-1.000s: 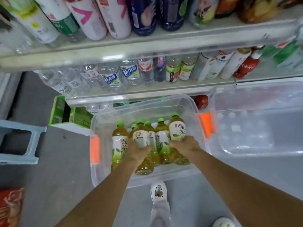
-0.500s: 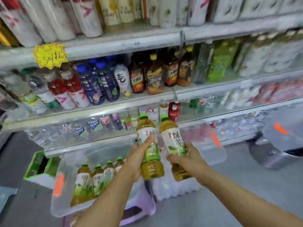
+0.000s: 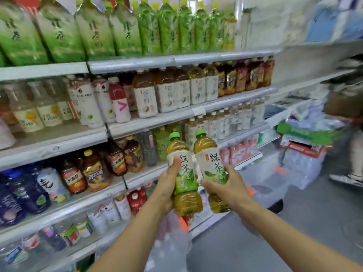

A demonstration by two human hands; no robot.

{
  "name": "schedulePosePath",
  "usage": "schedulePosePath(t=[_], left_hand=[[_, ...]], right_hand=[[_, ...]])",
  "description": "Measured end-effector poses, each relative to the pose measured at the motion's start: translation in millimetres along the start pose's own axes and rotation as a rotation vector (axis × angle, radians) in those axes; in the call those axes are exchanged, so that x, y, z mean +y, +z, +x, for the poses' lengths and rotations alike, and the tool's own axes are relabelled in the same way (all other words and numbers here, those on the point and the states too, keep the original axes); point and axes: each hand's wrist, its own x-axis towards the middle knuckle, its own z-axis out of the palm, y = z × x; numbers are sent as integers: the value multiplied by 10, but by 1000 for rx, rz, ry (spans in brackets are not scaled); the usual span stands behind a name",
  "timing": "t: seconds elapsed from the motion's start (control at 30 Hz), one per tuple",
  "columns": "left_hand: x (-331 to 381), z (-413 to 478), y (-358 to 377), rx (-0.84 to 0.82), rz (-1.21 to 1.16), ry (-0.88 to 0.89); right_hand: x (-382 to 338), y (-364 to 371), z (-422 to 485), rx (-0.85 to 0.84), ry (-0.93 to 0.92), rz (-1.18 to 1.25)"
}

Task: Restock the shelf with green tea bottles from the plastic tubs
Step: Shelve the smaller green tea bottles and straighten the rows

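Item 1: left green tea bottle (image 3: 186, 181). Your left hand (image 3: 169, 185) grips it at mid-body, fingers curled round the label and the thumb lying up the label's front. Bright green cap, amber-yellow tea showing at the shoulder and base, a white label with large dark characters that shades into green leaf art lower down. It stands roughly upright, leaning slightly left.

Item 2: right green tea bottle (image 3: 210, 160). Your right hand (image 3: 229, 189) wraps round its lower half. Same cap, tea colour and label. It sits just beside item 1; whether the two touch cannot be told.

Location: you hold both in the air in front of the shelf (image 3: 157, 121), level with its middle tiers and resting on none of them.

Surroundings: the top-tier green-labelled bottles (image 3: 149, 30) stand in a tight row. The lower tiers carry brown tea, white-labelled and dark blue bottles. A clear plastic tub (image 3: 172, 244) with an orange latch lies blurred below your hands.
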Motion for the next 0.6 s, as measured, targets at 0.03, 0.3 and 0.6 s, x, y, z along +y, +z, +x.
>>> schedulePosePath(t=[0.03,0.3,0.6], left_hand=[[28,116,140,-11,8,15],[114,1143,1280,-99,38,64],[566,2745,2440,-113,54,123]], right_hand=[[-33,-142,90,27,-17,-2],[-2,-1253,1038,159,-100,-32],[-124,-2256,2700,153,-165,-91]])
